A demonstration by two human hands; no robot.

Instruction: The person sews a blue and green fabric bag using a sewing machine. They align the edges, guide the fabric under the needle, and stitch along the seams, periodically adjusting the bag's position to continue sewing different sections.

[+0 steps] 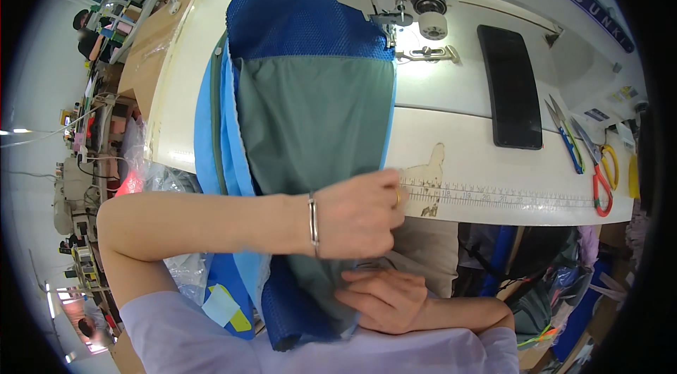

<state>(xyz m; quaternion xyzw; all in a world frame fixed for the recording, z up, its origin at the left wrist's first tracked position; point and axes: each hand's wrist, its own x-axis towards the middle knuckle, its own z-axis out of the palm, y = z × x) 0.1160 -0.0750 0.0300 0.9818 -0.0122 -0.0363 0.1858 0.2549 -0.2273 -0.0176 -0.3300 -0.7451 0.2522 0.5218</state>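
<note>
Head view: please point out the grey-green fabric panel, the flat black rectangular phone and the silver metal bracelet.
Grey-green fabric panel [317, 120]: head view, middle of its upper stretch.
Flat black rectangular phone [510, 88]: head view, middle of its upper face.
Silver metal bracelet [314, 224]: head view, its band.

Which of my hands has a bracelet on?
Your left hand, the upper one, over the grey-green fabric: a silver bracelet circles its wrist. The right hand, lower in view, shows none.

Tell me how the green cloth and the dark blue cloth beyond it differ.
The green cloth looks smooth, while the dark blue cloth shows a fine all-over pattern. The dark blue cloth reaches the presser foot; the green cloth runs beneath the left hand. Both lie spread out and meet along one edge.
</note>
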